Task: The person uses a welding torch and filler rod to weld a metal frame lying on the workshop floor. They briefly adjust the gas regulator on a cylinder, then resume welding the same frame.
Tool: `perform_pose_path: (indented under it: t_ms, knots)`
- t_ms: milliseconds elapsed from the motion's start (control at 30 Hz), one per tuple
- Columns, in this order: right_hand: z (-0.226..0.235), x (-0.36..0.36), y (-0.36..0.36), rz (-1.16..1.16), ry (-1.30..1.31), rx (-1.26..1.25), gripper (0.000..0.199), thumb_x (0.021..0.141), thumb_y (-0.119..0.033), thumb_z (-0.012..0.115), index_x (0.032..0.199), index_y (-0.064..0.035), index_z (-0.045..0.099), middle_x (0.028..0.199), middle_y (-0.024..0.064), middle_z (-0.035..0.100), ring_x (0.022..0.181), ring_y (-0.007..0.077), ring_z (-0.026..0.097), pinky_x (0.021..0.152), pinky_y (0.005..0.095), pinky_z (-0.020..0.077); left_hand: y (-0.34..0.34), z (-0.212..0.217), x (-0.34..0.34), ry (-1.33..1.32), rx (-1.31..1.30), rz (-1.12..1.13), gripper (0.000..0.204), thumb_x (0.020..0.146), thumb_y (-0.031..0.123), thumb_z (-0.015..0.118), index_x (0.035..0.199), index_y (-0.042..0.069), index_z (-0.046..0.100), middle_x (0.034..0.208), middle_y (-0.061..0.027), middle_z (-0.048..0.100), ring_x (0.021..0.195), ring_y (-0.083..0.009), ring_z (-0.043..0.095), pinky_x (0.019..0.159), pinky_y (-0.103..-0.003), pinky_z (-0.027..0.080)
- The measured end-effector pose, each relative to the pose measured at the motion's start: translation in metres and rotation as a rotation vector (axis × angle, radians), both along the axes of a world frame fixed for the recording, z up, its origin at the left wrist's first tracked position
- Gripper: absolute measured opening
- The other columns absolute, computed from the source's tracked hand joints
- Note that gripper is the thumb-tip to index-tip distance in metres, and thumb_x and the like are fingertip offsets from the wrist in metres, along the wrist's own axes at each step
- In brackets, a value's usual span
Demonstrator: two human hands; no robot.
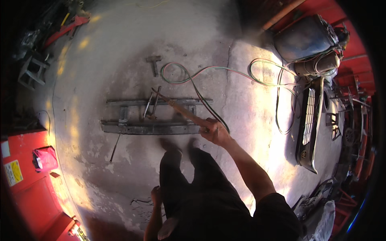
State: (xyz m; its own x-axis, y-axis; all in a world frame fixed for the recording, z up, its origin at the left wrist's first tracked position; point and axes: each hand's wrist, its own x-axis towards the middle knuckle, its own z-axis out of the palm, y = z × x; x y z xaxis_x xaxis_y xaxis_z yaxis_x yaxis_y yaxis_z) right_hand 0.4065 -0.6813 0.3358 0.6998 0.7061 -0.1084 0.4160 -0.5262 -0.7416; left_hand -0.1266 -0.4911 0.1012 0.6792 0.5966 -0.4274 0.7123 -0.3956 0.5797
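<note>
My right hand (216, 131) is closed round a long, tapering brass-coloured gas torch (186, 113). Its thin tip points away to the left, above a dark metal bumper beam frame (155, 128) on the floor. Twin red and green hoses (204, 100) run up to my right hand. Under the torch, slim metal tools or rods (148, 105) lie across the frame. Low by my left thigh hangs my left hand (156, 195), its fingers curled; whatever may be inside them is hidden. Past the frame lies a hammer (154, 64).
Hoses loop across the concrete floor toward a dark blue drum (304, 39) and gas cylinder (319, 64). A car bumper (309, 124) lies at the right. A thin rod (115, 148) rests by the frame. Red cabinet (34, 176) and metal stool (33, 72) stand at left.
</note>
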Motion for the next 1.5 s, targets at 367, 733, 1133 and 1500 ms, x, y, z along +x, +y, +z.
perform_pose_path:
  t_ms: [367, 733, 1133, 1500]
  knots:
    - [-0.010, -0.024, -0.059, -0.209, -0.101, 0.302, 0.066, 0.085, -0.018, 0.073, 0.147, -0.0088, 0.056, 0.097, 0.0208, 0.070, 0.092, 0.0412, 0.070, 0.080, 0.0505, 0.0550, -0.012, 0.174, 0.406, -0.266, -1.069, 0.074, 0.057, 0.106, 0.051, 0.055, 0.142, 0.006, 0.058, 0.125, -0.0137, 0.068, 0.111, -0.0249, 0.068, 0.089, -0.043, 0.057]
    - [-0.010, 0.066, -0.214, -0.518, -0.040, 0.325, 0.066, 0.091, -0.021, 0.071, 0.153, -0.0133, 0.050, 0.107, 0.0217, 0.069, 0.087, 0.0417, 0.070, 0.072, 0.0490, 0.0564, -0.215, 0.205, 0.640, -0.403, -1.047, -0.068, 0.041, 0.103, 0.036, 0.066, 0.130, 0.007, 0.054, 0.113, -0.0070, 0.058, 0.105, -0.0205, 0.059, 0.089, -0.041, 0.051]
    - [0.014, 0.283, -0.460, -0.162, -0.192, 0.120, 0.052, 0.102, -0.025, 0.058, 0.148, -0.0039, 0.048, 0.097, 0.0223, 0.069, 0.078, 0.0393, 0.071, 0.064, 0.0486, 0.0561, -0.480, 0.347, 0.859, -0.423, -0.384, -0.401, 0.054, 0.101, 0.020, 0.067, 0.142, -0.005, 0.043, 0.115, -0.0202, 0.063, 0.102, -0.0296, 0.066, 0.083, -0.040, 0.058]
    - [-0.043, 0.399, -0.735, -0.578, 0.083, 0.127, 0.073, 0.099, -0.046, 0.065, 0.158, -0.0137, 0.038, 0.101, 0.0256, 0.072, 0.094, 0.0463, 0.070, 0.086, 0.0520, 0.0555, -0.594, 0.289, 1.025, -0.331, -0.170, -0.511, 0.057, 0.093, 0.019, 0.073, 0.137, -0.006, 0.048, 0.121, -0.0306, 0.065, 0.118, -0.0463, 0.063, 0.099, -0.049, 0.049]
